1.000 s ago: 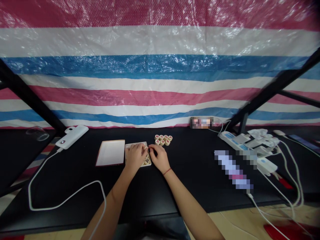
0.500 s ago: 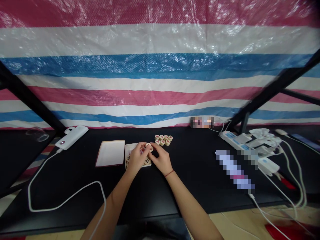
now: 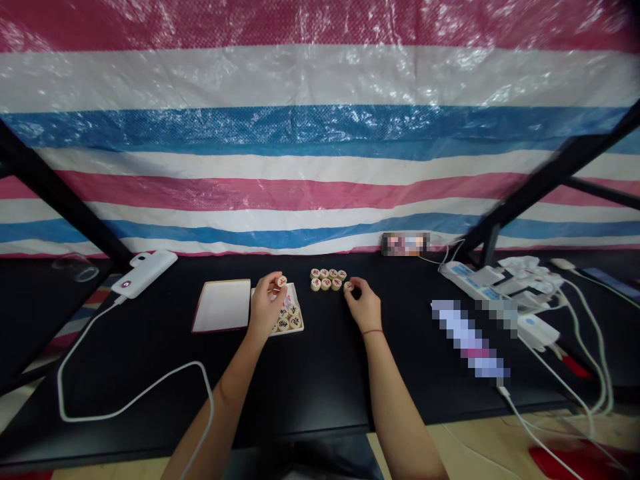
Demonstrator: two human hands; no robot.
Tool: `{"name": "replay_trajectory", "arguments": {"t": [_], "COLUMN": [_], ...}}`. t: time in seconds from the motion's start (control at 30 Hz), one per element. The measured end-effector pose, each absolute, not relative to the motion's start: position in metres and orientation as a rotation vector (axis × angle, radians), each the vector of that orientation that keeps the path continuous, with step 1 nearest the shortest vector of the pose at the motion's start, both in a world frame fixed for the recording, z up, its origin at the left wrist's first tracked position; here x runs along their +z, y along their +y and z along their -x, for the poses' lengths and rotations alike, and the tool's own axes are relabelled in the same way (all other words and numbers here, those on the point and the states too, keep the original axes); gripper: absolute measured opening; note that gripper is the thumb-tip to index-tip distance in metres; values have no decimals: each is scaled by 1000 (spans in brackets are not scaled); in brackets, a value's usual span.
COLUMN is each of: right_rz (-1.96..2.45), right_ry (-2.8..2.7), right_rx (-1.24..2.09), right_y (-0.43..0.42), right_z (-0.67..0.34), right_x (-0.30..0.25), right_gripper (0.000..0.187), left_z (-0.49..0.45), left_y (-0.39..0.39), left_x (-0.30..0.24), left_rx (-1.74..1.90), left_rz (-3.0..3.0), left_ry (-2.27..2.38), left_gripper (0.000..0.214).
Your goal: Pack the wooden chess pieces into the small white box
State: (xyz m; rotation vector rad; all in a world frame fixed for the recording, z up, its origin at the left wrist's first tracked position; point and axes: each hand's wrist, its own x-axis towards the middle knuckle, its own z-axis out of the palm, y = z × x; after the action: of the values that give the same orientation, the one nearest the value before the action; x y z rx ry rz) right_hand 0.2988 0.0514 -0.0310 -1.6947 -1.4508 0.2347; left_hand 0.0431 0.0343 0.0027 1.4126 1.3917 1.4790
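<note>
My left hand (image 3: 267, 308) pinches a round Chinese chess piece (image 3: 281, 281) between thumb and finger, above the left part of an open white box (image 3: 301, 328). Several pieces with black characters (image 3: 284, 324) lie inside that box; my hand hides its left side. My right hand (image 3: 364, 305) is closed on another red-marked piece (image 3: 349, 285) at the right end of the front row. Two rows of red-character pieces (image 3: 326, 284) stand on the black table, just left of my right fingers. The box lid (image 3: 221, 307) lies inside up, left of the box.
A white power bank (image 3: 145, 273) with a cable lies at the left. On the right are a pixelated phone-like object (image 3: 467, 340), a power strip (image 3: 470, 279) with plugs and tangled white cables. Striped plastic sheeting (image 3: 300, 193) hangs behind the table (image 3: 310, 387).
My hands have moved apart. The right one has carried a piece from over the box to the end of the front row; the left has shifted slightly left, still holding a piece.
</note>
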Motion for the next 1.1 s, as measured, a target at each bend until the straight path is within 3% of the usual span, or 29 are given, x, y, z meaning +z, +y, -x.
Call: {"name": "replay_trajectory", "arguments": {"t": [0.2,0.33,0.47,0.63,0.87,1.1], "right_rz": [1460,1131,1087,1456,1616,1699], "right_ry": [-1531,-1712,-1654,-1225,-1415,-1578], "right_rx": [169,601,742,477,309,288], "right_y": [37,19,18,38,47,47], "right_z": [-267,-226,-215,-271,-311,-304], "right_x": [-3,14,10,-9,-23,-26], "right_gripper": [31,29,29,39,40,28], "left_z": [-49,-57,-61,-59,-57,-56], "left_y": [24,15,12,15,16,17], "left_x": [14,17,14,13,15,15], "left_rx": [1356,1221,1157,1138,1151,1154], "left_rz": [-1843,-2226,-2331,-2288,-2222,-2220], "left_ry": [1471,1369,1353,1376,1405,1397], "left_gripper": [25,17,17,37,30,28]}}
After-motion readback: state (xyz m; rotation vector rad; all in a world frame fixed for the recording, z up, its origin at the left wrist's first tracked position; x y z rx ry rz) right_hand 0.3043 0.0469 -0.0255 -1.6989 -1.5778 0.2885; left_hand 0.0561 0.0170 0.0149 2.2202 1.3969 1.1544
